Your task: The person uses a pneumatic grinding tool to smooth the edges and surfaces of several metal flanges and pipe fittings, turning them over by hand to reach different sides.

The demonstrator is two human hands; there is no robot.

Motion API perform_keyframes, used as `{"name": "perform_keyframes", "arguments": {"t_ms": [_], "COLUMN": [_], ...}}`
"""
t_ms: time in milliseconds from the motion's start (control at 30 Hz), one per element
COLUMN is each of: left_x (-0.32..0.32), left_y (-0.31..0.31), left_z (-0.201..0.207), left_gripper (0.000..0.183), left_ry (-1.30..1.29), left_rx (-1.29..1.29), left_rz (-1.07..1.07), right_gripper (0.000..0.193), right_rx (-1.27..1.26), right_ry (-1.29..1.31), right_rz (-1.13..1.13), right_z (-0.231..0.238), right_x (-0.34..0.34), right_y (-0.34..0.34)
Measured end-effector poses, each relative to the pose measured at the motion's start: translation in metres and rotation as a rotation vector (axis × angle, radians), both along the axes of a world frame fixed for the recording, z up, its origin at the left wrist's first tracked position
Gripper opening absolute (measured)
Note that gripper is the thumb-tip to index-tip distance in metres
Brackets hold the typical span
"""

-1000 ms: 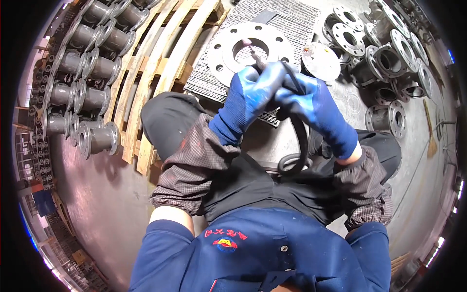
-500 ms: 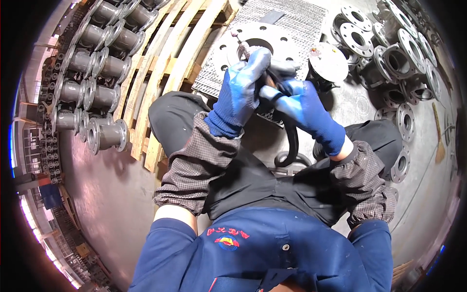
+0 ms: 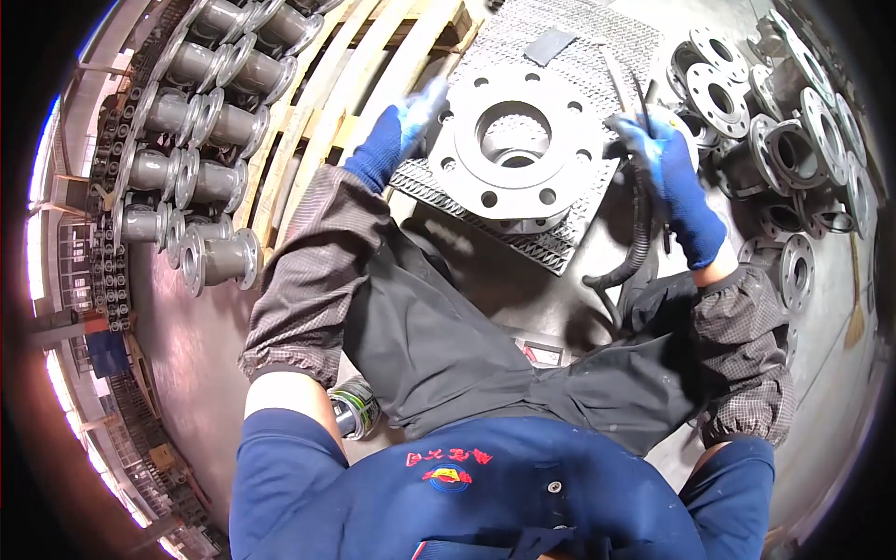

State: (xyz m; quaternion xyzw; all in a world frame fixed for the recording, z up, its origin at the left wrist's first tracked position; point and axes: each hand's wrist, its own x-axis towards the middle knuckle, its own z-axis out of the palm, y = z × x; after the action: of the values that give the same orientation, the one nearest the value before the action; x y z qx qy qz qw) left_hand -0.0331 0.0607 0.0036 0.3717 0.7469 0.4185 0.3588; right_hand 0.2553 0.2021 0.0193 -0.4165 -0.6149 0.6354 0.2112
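Evidently, the pale grey flanged fitting point(image 3: 459, 140) stands on the patterned mat point(image 3: 590, 30), its bolt-holed ring facing up. The left hand point(image 3: 401, 131), in a blue glove, is at the ring's left edge; its fingers are extended and grip nothing, though contact with the rim cannot be confirmed. The right hand point(image 3: 667, 159), similarly gloved, is beyond the ring's right edge at the black hose point(image 3: 640, 229); blur prevents telling whether its fingers hold the hose. A flat grey piece point(image 3: 549, 45) lies beyond the ring.
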Motion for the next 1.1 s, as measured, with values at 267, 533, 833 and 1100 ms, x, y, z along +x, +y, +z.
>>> {"name": "perform_keyframes", "arguments": {"t_ms": [267,533,833,1100], "left_x": [0.054,0.094,0.108,0.105], "left_y": [-0.005,-0.006,0.012,0.018], "left_z": [0.009,0.058,0.018,0.029], "left_gripper": [0.035,0.043,0.043,0.05], "left_ry": [0.079,0.191,0.471,0.322], "left_rx": [0.267,0.276,0.344,0.369], "left_rz": [-0.042,-0.027,-0.085,-0.212], "right_gripper": [0.028,0.034,0.039,0.051], "right_rx": [0.0,-0.021,0.261,0.749], "right_ry": [-0.006,-0.102,-0.374,-0.676], "right_rz": [-0.091,0.026,0.18,0.801], "right_z": [-0.014,-0.032,0.069,0.072], "right_x": [-0.019,0.005,0.046,0.056], "right_y": [-0.02,-0.017,-0.014,-0.023]}}
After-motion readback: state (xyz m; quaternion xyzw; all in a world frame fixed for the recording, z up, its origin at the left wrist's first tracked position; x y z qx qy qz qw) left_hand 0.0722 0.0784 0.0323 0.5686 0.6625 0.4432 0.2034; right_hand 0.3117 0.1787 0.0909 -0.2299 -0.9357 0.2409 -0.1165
